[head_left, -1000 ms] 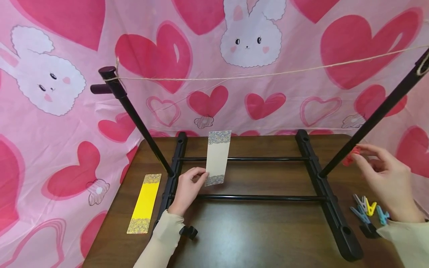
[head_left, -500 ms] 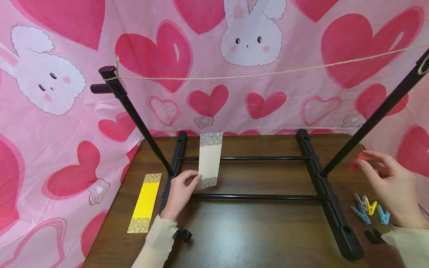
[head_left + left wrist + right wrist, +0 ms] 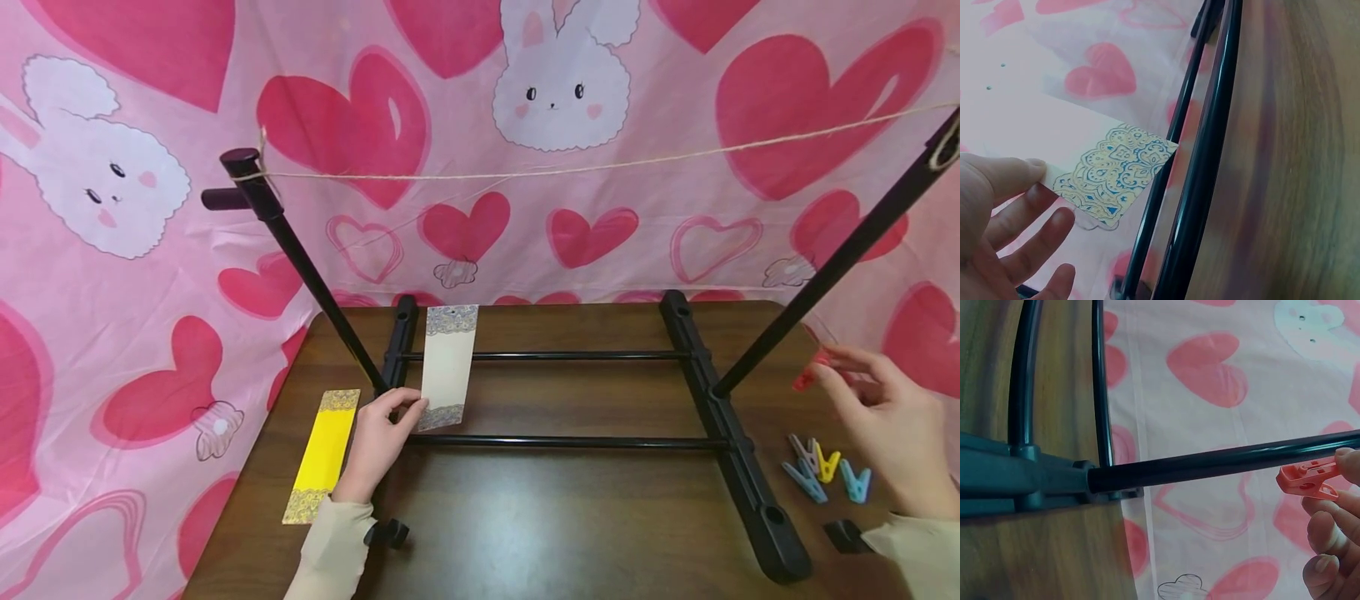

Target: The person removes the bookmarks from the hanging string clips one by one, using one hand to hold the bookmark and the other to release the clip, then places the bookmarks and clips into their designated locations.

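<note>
My left hand (image 3: 381,437) pinches the left edge of a cream paper card (image 3: 448,367) between thumb and fingers. Both ends of this card carry a blue-grey lace pattern, and it is held up above the rack's lower bars. In the left wrist view the patterned end of the card (image 3: 1119,172) juts past the thumb. Over on the right, beside the rack's right post, my right hand (image 3: 885,421) pinches a red clothespin (image 3: 812,372). The right wrist view shows that clothespin (image 3: 1308,478) by its handles, near the black post.
A yellow card (image 3: 324,454) with lace ends lies on the table (image 3: 570,517) at left. Several clothespins (image 3: 827,465) lie right of the black rack (image 3: 750,467). Twine (image 3: 570,171) runs between the tops of its posts, before a pink heart-and-rabbit cloth (image 3: 600,50).
My left hand has moved left and slightly down with the cream card. My right hand has drifted right and down with the red clothespin, away from the post.
</note>
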Demonstrator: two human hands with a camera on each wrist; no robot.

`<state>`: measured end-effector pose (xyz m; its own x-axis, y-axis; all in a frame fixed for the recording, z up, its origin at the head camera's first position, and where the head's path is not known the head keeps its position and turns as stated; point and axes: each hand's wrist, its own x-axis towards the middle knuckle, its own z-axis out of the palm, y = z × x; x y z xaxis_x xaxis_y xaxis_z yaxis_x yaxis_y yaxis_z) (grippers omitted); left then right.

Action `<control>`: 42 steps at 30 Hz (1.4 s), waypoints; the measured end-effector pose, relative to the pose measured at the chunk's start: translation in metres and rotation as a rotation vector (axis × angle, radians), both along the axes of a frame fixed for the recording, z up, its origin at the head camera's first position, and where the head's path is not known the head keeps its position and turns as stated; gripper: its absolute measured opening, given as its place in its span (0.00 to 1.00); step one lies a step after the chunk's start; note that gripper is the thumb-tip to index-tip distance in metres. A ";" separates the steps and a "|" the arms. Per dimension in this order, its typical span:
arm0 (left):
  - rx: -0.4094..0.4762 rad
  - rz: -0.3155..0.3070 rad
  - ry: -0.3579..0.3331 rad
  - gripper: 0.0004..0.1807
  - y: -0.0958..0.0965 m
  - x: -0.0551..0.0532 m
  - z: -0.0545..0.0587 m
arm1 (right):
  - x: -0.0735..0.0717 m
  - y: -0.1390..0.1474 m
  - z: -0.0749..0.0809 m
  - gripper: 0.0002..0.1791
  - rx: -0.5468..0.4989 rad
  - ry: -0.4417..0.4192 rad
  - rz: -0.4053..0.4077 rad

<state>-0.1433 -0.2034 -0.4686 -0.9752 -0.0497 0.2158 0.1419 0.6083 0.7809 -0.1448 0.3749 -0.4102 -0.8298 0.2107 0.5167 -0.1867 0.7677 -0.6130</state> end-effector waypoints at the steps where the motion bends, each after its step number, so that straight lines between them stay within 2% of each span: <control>1: -0.004 0.003 0.000 0.09 -0.002 0.001 -0.001 | 0.000 0.001 -0.001 0.19 0.004 0.001 0.000; 9: -0.027 0.020 0.028 0.07 -0.016 0.006 -0.002 | 0.001 0.005 -0.006 0.19 0.043 -0.002 0.006; 16: -0.063 0.017 0.002 0.09 -0.029 0.009 -0.004 | 0.002 0.010 -0.011 0.19 0.033 -0.020 -0.012; 23: -0.061 0.026 0.008 0.08 -0.042 0.015 0.003 | 0.000 0.013 -0.015 0.19 0.027 -0.012 -0.026; 27: -0.079 0.045 0.035 0.07 -0.048 0.017 0.006 | 0.002 0.016 -0.015 0.19 0.044 -0.065 -0.060; 32: -0.088 0.073 0.008 0.09 -0.058 0.023 0.010 | 0.004 0.019 -0.016 0.20 0.083 -0.141 -0.084; 38: -0.079 0.105 -0.037 0.11 -0.069 0.030 0.015 | 0.004 0.022 -0.020 0.20 0.058 -0.147 -0.072; 42: -0.090 0.114 -0.023 0.10 -0.073 0.033 0.015 | 0.005 0.024 -0.023 0.20 0.046 -0.155 -0.068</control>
<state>-0.1100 -0.2768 -0.4535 -0.9690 -0.1419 0.2024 0.0507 0.6874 0.7245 -0.1403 0.3993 -0.4327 -0.8852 0.2478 0.3937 -0.0395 0.8032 -0.5944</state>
